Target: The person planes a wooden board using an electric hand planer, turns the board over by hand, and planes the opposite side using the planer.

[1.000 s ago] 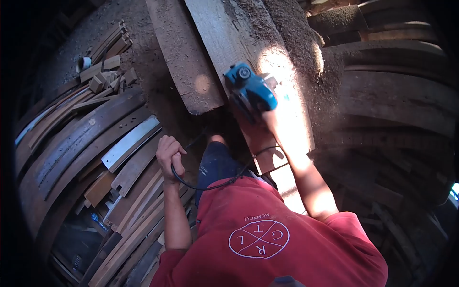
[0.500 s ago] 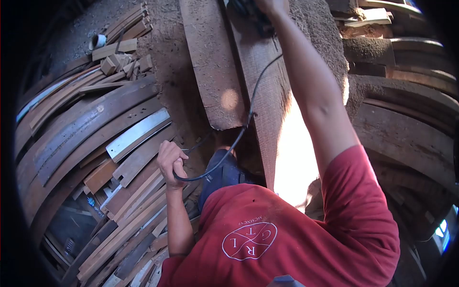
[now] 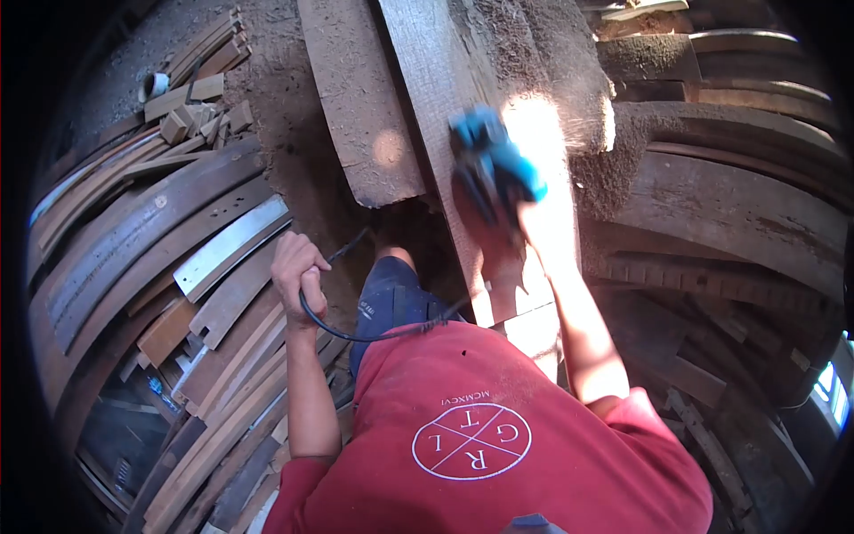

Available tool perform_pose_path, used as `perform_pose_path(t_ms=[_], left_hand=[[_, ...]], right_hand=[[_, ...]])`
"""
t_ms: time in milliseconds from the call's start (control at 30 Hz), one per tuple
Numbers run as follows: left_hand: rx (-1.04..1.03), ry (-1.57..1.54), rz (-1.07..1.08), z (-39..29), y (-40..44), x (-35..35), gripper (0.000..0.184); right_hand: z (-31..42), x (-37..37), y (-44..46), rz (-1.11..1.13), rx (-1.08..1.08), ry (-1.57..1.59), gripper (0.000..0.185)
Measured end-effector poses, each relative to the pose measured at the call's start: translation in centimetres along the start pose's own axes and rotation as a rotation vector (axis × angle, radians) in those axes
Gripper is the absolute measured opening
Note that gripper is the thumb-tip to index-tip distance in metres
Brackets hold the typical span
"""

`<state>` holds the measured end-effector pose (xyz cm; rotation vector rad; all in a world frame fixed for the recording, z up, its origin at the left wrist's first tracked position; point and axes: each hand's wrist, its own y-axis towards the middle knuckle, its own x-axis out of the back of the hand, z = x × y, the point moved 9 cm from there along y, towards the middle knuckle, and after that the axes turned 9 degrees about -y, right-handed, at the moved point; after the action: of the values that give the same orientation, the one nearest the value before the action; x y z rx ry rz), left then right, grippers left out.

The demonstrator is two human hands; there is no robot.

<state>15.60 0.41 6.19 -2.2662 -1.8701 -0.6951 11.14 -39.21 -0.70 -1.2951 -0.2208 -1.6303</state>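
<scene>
My right hand is closed round the handle of a teal power planer, partly smeared by motion. The planer rests on a long wooden board that runs away from my body; its near end lies in bright sunlight. Off to the left, my left hand is closed on the dark power cord. The cord droops in a loop from that hand across the front of my shirt. Where it runs on towards the planer is hidden.
A thick plank lies left of the board, dusted with shavings. Stacked lumber fills the left side, and more boards lie on the right. Heaped sawdust covers the wood beyond the planer. A roll of tape sits far left.
My right hand has drawn the planer back along the board, from the far edge of view to nearer my body. My left hand still grips the cord, which now hangs lower against my shirt.
</scene>
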Motion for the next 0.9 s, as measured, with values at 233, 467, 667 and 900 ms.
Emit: perform_pose_path(t_ms=[233, 467, 667, 900], left_hand=[[-0.152, 0.119, 0.254, -3.6, -3.9, -5.7, 0.018], [-0.072, 0.02, 0.191, -3.6, -4.6, -4.7, 0.019], [0.011, 0.036, 0.071, -1.2, -3.2, -0.9, 0.022], [0.048, 0.09, -0.029, 0.4, -1.2, 1.7, 0.023]], right_hand=[[-22.0, -0.3, -24.8, -0.044, -0.093, 0.106, 0.027], [-13.7, -0.4, -15.2, -0.129, 0.062, 0.203, 0.028], [-0.1, -0.5, 1.8, -0.108, 0.057, 0.038, 0.049], [19.7, 2.4, 24.2, -0.396, 0.229, -0.08, 0.039]])
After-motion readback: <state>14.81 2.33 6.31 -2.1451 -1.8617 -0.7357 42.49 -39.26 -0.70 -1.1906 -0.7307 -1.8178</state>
